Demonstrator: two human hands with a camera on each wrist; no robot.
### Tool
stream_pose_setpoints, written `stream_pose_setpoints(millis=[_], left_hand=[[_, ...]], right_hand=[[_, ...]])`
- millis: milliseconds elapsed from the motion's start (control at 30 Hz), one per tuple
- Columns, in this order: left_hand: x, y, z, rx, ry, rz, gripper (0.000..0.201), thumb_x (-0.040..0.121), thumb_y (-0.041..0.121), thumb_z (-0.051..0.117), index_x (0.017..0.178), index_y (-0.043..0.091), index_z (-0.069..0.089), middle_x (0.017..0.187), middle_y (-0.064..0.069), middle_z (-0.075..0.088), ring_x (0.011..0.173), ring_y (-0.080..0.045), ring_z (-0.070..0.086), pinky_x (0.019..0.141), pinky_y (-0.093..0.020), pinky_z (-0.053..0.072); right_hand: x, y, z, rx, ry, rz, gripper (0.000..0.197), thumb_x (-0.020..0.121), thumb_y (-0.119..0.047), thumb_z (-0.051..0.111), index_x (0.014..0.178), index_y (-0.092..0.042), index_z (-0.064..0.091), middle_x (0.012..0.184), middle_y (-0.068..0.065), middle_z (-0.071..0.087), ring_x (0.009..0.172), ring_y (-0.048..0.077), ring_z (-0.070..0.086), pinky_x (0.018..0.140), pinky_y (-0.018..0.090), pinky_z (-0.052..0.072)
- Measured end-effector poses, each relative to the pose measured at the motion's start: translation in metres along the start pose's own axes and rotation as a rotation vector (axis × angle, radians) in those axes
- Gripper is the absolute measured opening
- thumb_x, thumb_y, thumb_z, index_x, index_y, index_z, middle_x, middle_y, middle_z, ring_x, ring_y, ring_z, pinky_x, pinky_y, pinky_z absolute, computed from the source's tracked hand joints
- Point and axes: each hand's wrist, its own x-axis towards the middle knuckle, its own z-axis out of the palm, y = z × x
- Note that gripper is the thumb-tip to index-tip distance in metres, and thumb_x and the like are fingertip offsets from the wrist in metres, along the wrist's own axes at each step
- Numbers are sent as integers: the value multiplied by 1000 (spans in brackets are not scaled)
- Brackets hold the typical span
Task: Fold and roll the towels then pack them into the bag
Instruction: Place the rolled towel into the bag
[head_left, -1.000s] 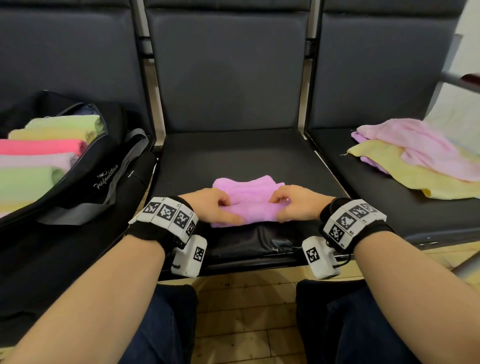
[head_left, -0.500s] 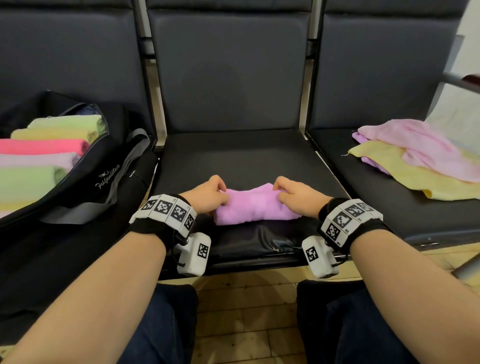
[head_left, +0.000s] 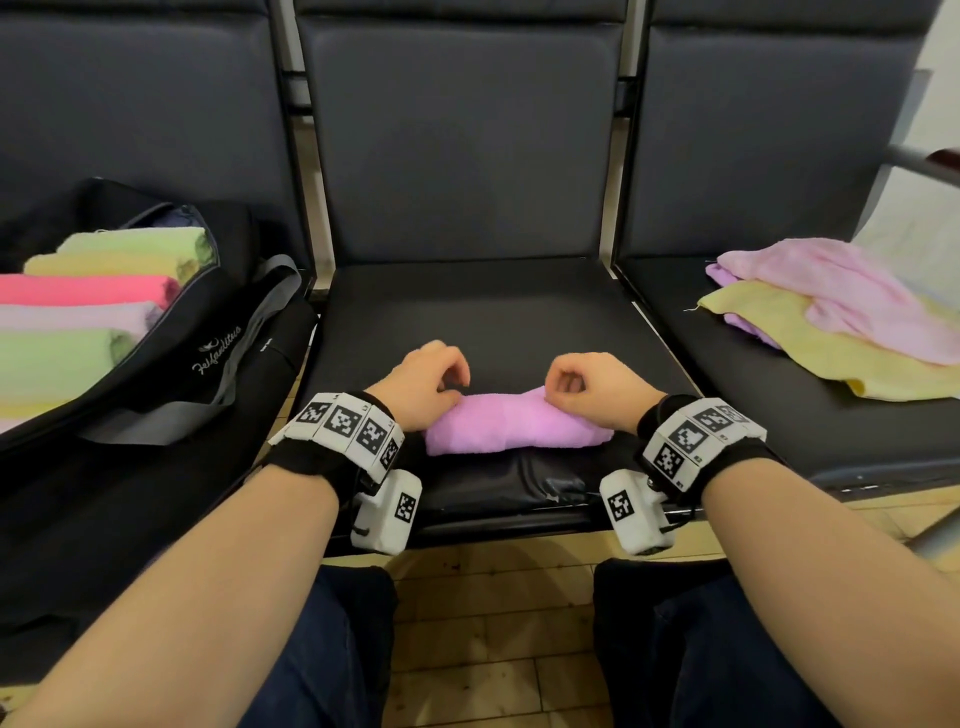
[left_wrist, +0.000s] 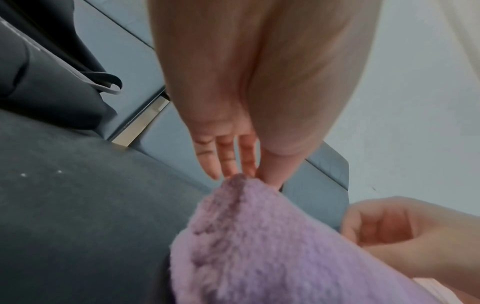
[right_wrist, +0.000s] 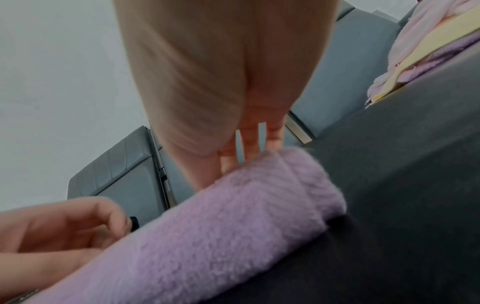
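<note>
Rolling step nearly done: purple towel roll on bench seat, near its front edge. Left hand and right hand at roll's ends, fingers loosely curled, gripping nothing. Next: grasp, carry to bag left of roll; open seat beyond.

The rolled purple towel is fluffy terry cloth (its nap shows plainly in both wrist views). The seat cushion looks like smooth, faintly glossy leatherette. The black bag is matt woven fabric; the floor is pale wood.
</note>
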Motion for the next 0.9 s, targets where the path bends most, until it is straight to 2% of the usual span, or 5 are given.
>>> stream_pose_setpoints(millis=[167, 300, 433, 633, 900], left_hand=[[-6, 2, 0, 45, -119, -34, 40, 76, 47, 74, 102, 21, 60, 93, 12, 56, 88, -10, 54, 81, -23, 43], [-5, -1, 1, 112, -169, -49, 42, 79, 27, 72, 116, 17, 55, 116, -1, 59, 102, -17, 55, 88, -27, 44], [-2, 4, -2, 14, -176, -154, 39, 89, 31, 60, 122, 15, 47, 115, -4, 58, 102, -19, 56, 88, -29, 45], [3, 6, 4, -139, -229, -270, 15, 95, 20, 42, 110, 18, 43, 92, -4, 50, 80, -20, 51, 57, -28, 44], [1, 0, 4, -35, -192, -35, 15, 96, 18, 48, 108, 20, 56, 110, -3, 57, 90, -16, 56, 84, -27, 45]], right_hand=[[-6, 0, -4, -38, -160, 133, 23, 81, -36, 71, 97, -20, 68, 96, -5, 63, 92, 14, 57, 81, 25, 43], [-9, 1, 0, -69, -259, 112, 44, 79, -15, 70, 120, -15, 53, 115, 2, 55, 99, 17, 51, 81, 24, 38], [-8, 2, -3, 101, -163, 140, 27, 85, -15, 58, 108, -20, 45, 103, 7, 58, 91, 24, 55, 77, 31, 44], [0, 2, 0, 211, -183, 234, 13, 86, -14, 52, 79, -22, 59, 95, 2, 57, 97, 22, 53, 85, 38, 45], [-6, 7, -3, 111, -193, 66, 24, 90, -19, 60, 113, -25, 61, 109, -6, 58, 106, 13, 54, 103, 33, 41]])
